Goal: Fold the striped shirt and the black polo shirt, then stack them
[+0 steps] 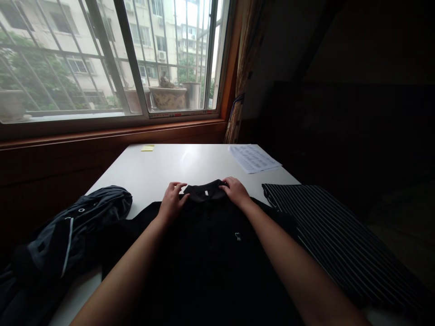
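Grey and black cloth lies bunched at the far left: a crumpled garment [81, 231] with a pale piping line, resting on the white desk [166, 165]. Above and behind it, a barred window [131, 59] looks out on buildings and greenery. Near the desk's back edge lies a yellow note [147, 148]. Next comes the left hand [171, 202], its grip apart, thumb and forefinger spread at the left end of the collar. Front and centre, the black shirt [207, 258] is spread face up on the desk, collar away from the person, a small white label [206, 193] inside the neck and a little pale emblem [238, 236] on the chest. At the collar's right end is the right hand [236, 191], fingertips touching it; I cannot tell whether that grip is clamped. A patterned curtain [239, 86] hangs behind, beside the window. Printed sheets [253, 157] overlap near the back right corner, and a striped garment [329, 226] lies flat at the far right.
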Available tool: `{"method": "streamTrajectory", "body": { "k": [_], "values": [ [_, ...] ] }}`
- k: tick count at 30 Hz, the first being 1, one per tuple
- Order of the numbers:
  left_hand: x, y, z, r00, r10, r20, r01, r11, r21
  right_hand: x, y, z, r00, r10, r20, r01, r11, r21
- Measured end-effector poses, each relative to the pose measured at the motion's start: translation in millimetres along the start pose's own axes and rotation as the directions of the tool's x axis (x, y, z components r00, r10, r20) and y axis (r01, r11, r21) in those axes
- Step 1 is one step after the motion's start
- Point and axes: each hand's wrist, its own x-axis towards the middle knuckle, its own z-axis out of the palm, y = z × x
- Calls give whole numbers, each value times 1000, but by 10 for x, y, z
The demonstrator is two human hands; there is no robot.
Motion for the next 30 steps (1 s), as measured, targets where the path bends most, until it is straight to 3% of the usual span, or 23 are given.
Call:
{"method": "streamTrajectory", "body": {
  "k": [6,9,11,13,18,24,30],
  "values": [
    [-7,-64,-4,993,91,76,-107,964,242,-96,-126,-14,996,-3,-89,-3,998,-68],
    [-9,-19,-3,986,136,101,-160,943,292,-183,-191,-134,992,-126,28,127,992,-29],
    [-12,36,7,975,189,120,-215,938,272,-270,-215,-200,957,-241,161,239,970,32],
    [-17,100,23,951,259,171,-293,930,223,-368,-224,-229,930,-284,232,276,959,66],
    [-38,226,46,849,403,343,-448,892,60,-510,-230,-201,961,-237,141,240,971,-8],
    [-45,183,67,843,416,341,-462,884,64,-477,-271,-215,914,-394,96,402,911,-95],
    [-37,131,98,846,405,347,-449,892,55,-458,-300,-248,884,-454,114,465,880,-99]
  ]
}}
